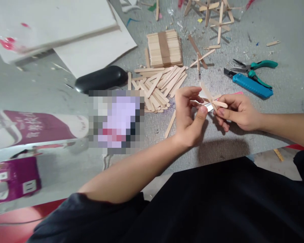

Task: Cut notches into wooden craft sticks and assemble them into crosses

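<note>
My right hand (236,111) pinches a small frame of crossed wooden craft sticks (212,101) between thumb and fingers, above the table's near side. My left hand (190,116) is beside the frame, its fingers curved and thumb apart from them; the fingertips come close to the sticks, and I cannot tell whether they touch. A shiny pale strip (210,107) shows behind the sticks, its kind unclear. Left of my left hand lies a heap of loose craft sticks (162,86). A banded bundle of craft sticks (174,49) lies behind the heap.
Pliers with green handles (263,64) and a blue utility knife (253,86) lie at right. Joined stick frames (220,22) stand at the back. To the left are a black case (101,79), a blurred-out phone-like object (121,118), white boards (66,20) and a purple power strip (15,179).
</note>
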A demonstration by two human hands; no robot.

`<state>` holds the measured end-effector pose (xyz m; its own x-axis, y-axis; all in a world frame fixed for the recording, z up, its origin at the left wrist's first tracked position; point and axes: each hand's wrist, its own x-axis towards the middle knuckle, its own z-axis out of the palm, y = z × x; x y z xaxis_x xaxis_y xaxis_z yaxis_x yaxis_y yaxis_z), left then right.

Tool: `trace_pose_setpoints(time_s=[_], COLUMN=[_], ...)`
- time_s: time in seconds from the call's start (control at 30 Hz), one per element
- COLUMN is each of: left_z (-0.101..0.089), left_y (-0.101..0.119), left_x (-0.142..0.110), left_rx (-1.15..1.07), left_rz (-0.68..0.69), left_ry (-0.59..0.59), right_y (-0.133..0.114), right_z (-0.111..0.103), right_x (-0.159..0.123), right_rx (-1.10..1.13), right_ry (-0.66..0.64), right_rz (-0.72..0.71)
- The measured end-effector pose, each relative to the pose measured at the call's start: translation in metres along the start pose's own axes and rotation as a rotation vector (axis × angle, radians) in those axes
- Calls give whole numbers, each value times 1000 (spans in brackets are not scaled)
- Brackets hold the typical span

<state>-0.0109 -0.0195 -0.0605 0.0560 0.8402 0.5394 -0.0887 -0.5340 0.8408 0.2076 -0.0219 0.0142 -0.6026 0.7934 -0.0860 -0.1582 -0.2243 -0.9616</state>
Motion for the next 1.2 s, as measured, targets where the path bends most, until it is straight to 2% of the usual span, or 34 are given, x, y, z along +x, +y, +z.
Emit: trace_pose_setpoints(time_s=[0.07, 0.13, 0.27, 0.37, 0.6, 0.73, 0.83, 0.93, 1.1, 1.2], left_z=[0, 1, 8, 13, 10, 5, 2, 4, 8, 7], left_y=[-4, -1, 8, 12, 14, 9, 1, -7, -8, -7], left_x=[-1, -1, -1, -2, 1, 8, 14, 18, 17, 14], left_rx=[31, 13, -44, -58, -61, 12, 68, 74, 55, 63], left_rz=[12, 16, 57, 33, -44, -26, -9, 26, 85, 47], left_ry=[19, -19, -113, -111, -14, 68, 191, 283, 277, 232], right_y=[1, 2, 7, 12, 12, 6, 4, 5, -1, -6], right_z=[3, 5, 1, -6, -16, -28, -40, -49, -46, -41], right_x=[-2, -4, -6, -5, 1, 10, 18, 24, 29, 31], right_rx=[-83, -224, -658, -883, -1149, -1146, -1243, -1371, -1402, -1400], right_ry=[86, 182, 272, 276, 197, 234, 267, 217, 114, 103], right_rz=[-54, -146, -393, -520, -701, -641, -534, -416, -237, -169])
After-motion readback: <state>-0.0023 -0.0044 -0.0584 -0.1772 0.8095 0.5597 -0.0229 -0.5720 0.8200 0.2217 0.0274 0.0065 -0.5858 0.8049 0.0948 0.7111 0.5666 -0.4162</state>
